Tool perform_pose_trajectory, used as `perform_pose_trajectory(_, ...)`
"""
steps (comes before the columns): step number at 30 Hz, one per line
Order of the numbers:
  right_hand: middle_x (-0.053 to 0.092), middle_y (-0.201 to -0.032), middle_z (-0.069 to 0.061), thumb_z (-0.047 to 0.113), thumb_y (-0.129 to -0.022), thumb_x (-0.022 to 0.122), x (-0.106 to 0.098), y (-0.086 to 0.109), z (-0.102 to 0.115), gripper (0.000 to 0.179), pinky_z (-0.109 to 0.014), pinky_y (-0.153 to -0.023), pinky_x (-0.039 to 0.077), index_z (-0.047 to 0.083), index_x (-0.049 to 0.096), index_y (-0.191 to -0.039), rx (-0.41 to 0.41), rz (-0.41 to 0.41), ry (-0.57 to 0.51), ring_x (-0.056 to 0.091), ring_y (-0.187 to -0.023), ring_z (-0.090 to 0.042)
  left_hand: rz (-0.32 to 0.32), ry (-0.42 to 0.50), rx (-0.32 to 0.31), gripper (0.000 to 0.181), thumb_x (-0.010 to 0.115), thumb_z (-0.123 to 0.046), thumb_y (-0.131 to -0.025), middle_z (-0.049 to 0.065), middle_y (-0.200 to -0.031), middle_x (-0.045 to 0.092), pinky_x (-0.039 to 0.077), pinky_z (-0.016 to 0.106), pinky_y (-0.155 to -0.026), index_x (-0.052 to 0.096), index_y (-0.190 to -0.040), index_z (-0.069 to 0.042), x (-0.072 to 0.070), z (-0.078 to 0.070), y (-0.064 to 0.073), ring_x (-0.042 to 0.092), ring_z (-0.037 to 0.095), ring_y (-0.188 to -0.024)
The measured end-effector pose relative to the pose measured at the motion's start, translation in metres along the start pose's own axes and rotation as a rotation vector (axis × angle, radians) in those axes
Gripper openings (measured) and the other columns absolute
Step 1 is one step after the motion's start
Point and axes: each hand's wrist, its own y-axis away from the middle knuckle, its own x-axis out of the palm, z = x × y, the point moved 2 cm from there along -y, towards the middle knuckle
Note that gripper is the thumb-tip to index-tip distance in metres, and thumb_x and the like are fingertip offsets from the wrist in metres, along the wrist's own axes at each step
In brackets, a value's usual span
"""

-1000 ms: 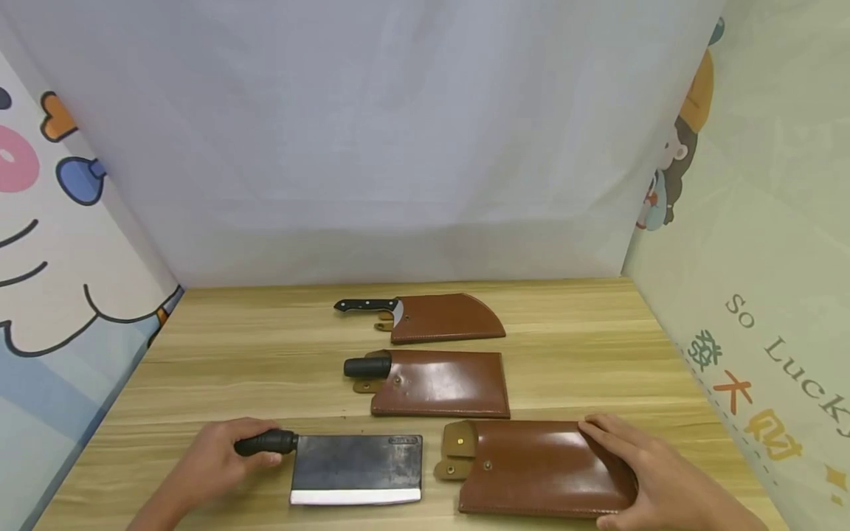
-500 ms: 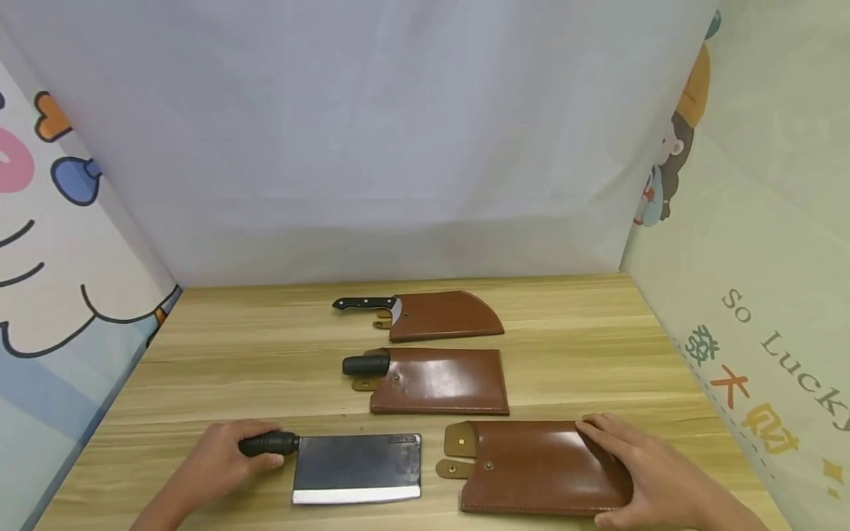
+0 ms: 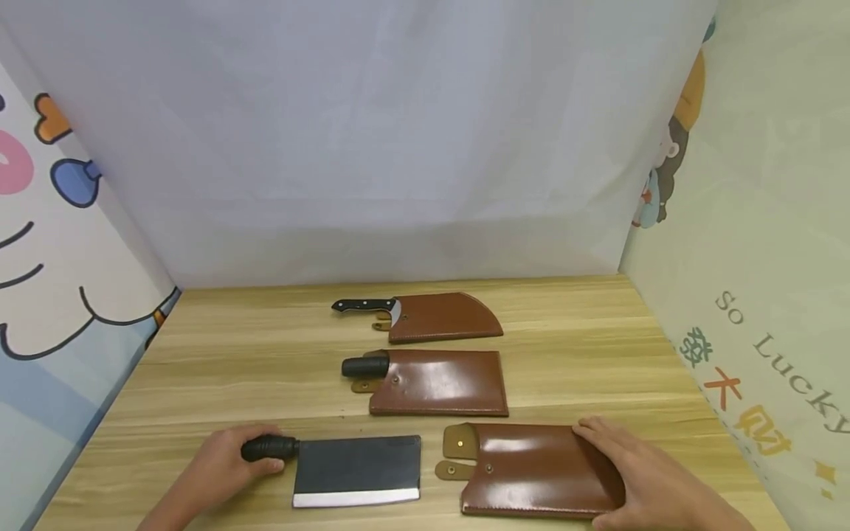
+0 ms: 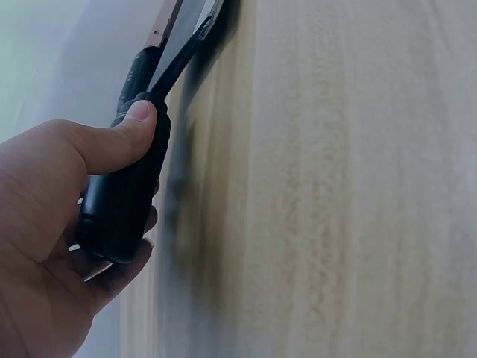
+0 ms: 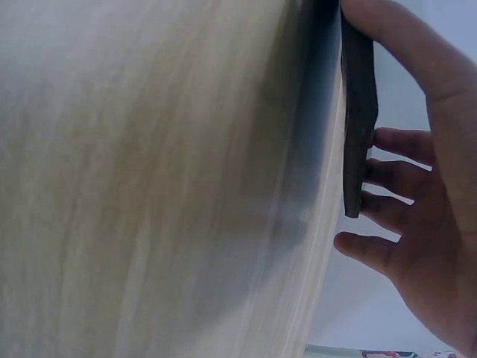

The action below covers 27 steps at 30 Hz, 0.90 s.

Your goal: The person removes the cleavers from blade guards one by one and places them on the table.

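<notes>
Cleaver (image 3: 357, 470) sits at the lower centre-left of the head view, its dark blade pointing right and the pale band along its cutting edge facing the bottom of the frame; whether the blade touches the wooden table (image 3: 219, 369) cannot be told. The left hand (image 3: 226, 459), lower left, grips the ribbed black handle (image 3: 271, 447), with the thumb laid along it near the blade and the fingers curled beneath. Well apart from it, at lower right, the right hand (image 3: 644, 472) spans the end of a glossy brown sheath (image 3: 541, 466), thumb at the near edge and fingers at the far one, pinching it across its width. Two tan straps (image 3: 460, 442) stick out from the sheath's left end, and no handle shows there. The broad blade looks stiff and probably weighs toward its front, so the handle is the place to hold, close up to the blade for control, fingers away from that pale edge. Its ribs should help against slipping. The sheath is likely light, fairly firm yet able to flex, its shiny face perhaps slick; holding both long edges at the closed right end suits it and keeps skin away from the mouth, which faces the blade.
</notes>
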Motion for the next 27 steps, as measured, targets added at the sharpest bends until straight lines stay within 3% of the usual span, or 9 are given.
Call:
perform_pose_trajectory(11,0.040,-0.160,-0.011,0.085,-0.065,0.071,0.007,-0.002,-0.004,0.121,-0.053,-0.101,0.049,0.014,0.039,-0.157,0.024,0.070,-0.047,0.045,-0.141,-0.034,-0.010,0.011,0.023,0.047,0.088,-0.042,-0.077,0.005,-0.117,0.073,0.050,0.057,-0.094,0.077,-0.116,-0.017,0.005,0.006,0.004,0.066,0.034,-0.113)
perform_pose_trajectory(16,0.041,-0.158,-0.020,0.080,-0.071,0.073,-0.001,-0.009,-0.004,0.113,-0.060,-0.095,0.050,0.011,0.043,-0.155,-0.029,0.061,-0.065,0.047,-0.138,-0.043,-0.008,0.064,0.009,0.053,0.078,-0.052,-0.086,-0.001,-0.117,0.074,0.051,0.053,-0.096,0.072,-0.125,-0.016,0.002,0.008,0.004,0.067,0.030,-0.114)
perform_pose_trajectory(22,0.050,-0.151,-0.021,0.071,-0.079,0.075,-0.018,-0.028,-0.004,0.095,-0.060,-0.093,0.051,0.006,0.056,-0.145,-0.108,-0.047,0.022,0.052,-0.133,-0.045,-0.059,0.062,0.094,0.050,0.073,-0.046,-0.093,-0.004,-0.113,0.075,0.055,0.044,-0.089,0.069,-0.128,-0.011,-0.013,-0.006,-0.012,0.071,0.021,-0.103)
perform_pose_trajectory(27,0.051,-0.150,-0.022,0.064,-0.081,0.078,-0.030,-0.049,0.000,0.089,-0.060,-0.096,0.050,0.005,0.057,-0.144,-0.142,-0.074,0.061,0.053,-0.133,-0.044,-0.056,0.014,0.156,0.056,0.071,-0.048,-0.095,0.001,-0.119,0.073,0.054,0.050,-0.091,0.065,-0.135,-0.009,-0.022,-0.025,-0.030,0.069,0.027,-0.108)
